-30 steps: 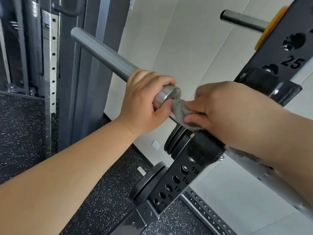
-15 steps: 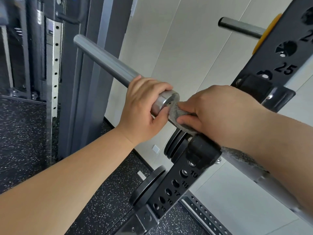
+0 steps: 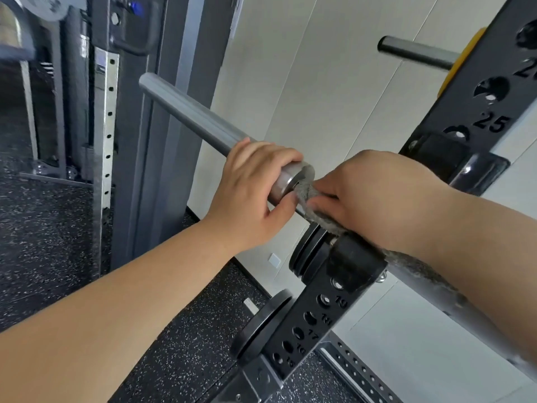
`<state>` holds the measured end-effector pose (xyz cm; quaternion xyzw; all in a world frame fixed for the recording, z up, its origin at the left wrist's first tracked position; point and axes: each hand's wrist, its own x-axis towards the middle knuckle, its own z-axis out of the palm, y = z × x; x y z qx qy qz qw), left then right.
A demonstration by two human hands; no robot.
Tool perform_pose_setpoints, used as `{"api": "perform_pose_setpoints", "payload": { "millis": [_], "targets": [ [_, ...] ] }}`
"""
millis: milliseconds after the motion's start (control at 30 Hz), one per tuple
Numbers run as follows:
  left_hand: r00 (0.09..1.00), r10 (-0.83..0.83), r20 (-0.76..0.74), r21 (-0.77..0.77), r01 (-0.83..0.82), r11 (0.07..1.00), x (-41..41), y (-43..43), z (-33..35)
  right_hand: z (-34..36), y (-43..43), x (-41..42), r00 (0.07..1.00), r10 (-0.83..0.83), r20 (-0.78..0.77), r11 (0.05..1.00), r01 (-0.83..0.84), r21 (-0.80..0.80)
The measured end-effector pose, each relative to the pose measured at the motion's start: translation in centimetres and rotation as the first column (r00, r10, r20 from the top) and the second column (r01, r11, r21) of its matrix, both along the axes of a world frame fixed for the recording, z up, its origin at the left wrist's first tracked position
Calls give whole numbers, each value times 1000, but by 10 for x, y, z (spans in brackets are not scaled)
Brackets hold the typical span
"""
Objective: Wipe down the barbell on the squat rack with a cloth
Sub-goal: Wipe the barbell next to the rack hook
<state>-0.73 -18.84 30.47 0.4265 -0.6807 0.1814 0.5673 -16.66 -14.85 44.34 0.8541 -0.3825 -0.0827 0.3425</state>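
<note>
The steel barbell [image 3: 191, 116] runs from upper left down to lower right and rests in the black J-hook [image 3: 356, 261] of the squat rack upright [image 3: 311, 318]. My left hand [image 3: 250, 193] is wrapped around the sleeve just outside its collar. My right hand [image 3: 374, 193] presses a grey cloth [image 3: 306, 196] around the thin shaft right against the collar, between the collar and the J-hook. More grey cloth trails along the shaft under my right forearm. The bar's part beneath my right arm is hidden.
Black weight plates [image 3: 261, 324] hang on pegs below the bar. A second black upright with numbered holes [image 3: 491, 123] carries a steel peg [image 3: 418, 52] and a yellow plate at upper right. A cable machine frame [image 3: 107, 135] stands at left on speckled rubber flooring.
My right hand with the cloth has slid up the shaft toward the collar. My left hand keeps its grip on the sleeve. The view has tilted, so the bar sits lower in frame.
</note>
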Motion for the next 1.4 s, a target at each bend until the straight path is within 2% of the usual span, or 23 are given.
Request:
{"api": "perform_pose_setpoints", "payload": {
  "millis": [100,200,267,333,433,567,667,767,933,1033,1133,1300,1400],
  "targets": [
    [1000,-4,-20,-16,4,1000,-1,-2,1,10,5,-3,990,-70,-120,996,76,51],
    [999,-2,-45,-33,1,999,-3,-3,1,10,4,-1,975,-136,-174,990,142,24],
    [998,-10,-63,-41,8,999,-5,-3,1,4,-2,4,983,-158,-90,985,164,56],
    [997,-13,-72,-35,10,999,-6,-3,0,-4,-8,6,995,-94,-15,994,95,55],
    [997,-28,-75,-20,26,999,-6,-3,-1,1,-6,4,998,-37,-44,998,39,45],
    [997,-59,-58,-46,56,997,-4,-4,-2,13,4,-5,994,-88,-69,993,93,72],
    [994,-73,-78,-75,67,995,-3,-8,-1,2,1,-3,994,5,107,1000,-7,12],
    [988,-82,-129,-75,73,995,-3,-11,4,-7,-6,6,978,36,204,999,-28,-43],
    [988,-81,-128,-83,71,994,-2,-12,6,-2,-6,-6,988,45,148,998,-37,-51],
    [990,-71,-126,-69,63,996,-3,-10,5,-5,-11,2,974,19,225,1000,-14,-23],
    [990,-81,-115,-55,75,996,-2,-8,3,-10,-18,6,956,82,283,997,-77,-29],
    [992,-82,-91,-54,77,996,2,-4,-3,4,-8,-4,986,40,160,998,-49,49],
    [992,-78,-97,-55,73,996,3,-3,-2,0,-5,1,982,58,178,998,-62,20]
  ]
}}
